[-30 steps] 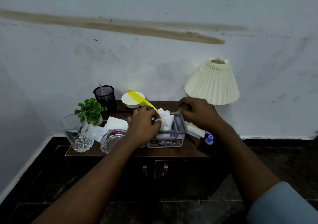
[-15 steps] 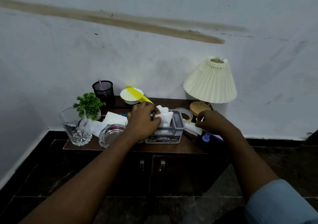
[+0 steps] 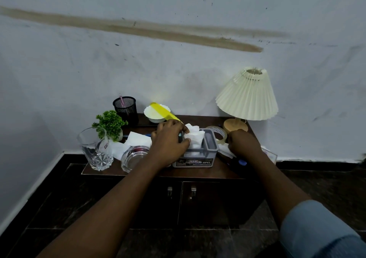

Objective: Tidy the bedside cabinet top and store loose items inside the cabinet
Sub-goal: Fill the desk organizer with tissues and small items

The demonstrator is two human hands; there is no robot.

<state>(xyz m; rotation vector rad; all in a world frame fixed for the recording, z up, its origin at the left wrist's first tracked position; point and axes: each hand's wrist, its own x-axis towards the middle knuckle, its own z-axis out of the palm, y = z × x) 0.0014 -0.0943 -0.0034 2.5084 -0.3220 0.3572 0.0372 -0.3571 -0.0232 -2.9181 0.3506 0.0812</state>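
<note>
On the dark wooden cabinet top (image 3: 221, 171) stands a grey plastic box (image 3: 210, 145) stuffed with white tissues (image 3: 195, 137). My left hand (image 3: 169, 141) is curled at the box's left end, its thumb against the tissues. It grips a yellow comb (image 3: 164, 111) that sticks up and back over a white bowl (image 3: 153, 116). My right hand (image 3: 244, 144) lies to the right of the box, fingers curled down onto a loose white tissue (image 3: 225, 151). Both cabinet doors (image 3: 213, 204) are closed.
A drinking glass (image 3: 95, 150), a glass ashtray (image 3: 131, 157), more loose tissues (image 3: 136, 138), a small green plant (image 3: 111, 122) and a black mesh pen cup (image 3: 125, 107) crowd the left side. A tape roll (image 3: 218, 134), a pleated lamp (image 3: 247, 97) and a blue-capped item (image 3: 242, 162) sit on the right.
My right hand left the box's far right corner and came down onto the loose tissue right of the box, uncovering the tape roll. My left hand stayed at the box with the comb.
</note>
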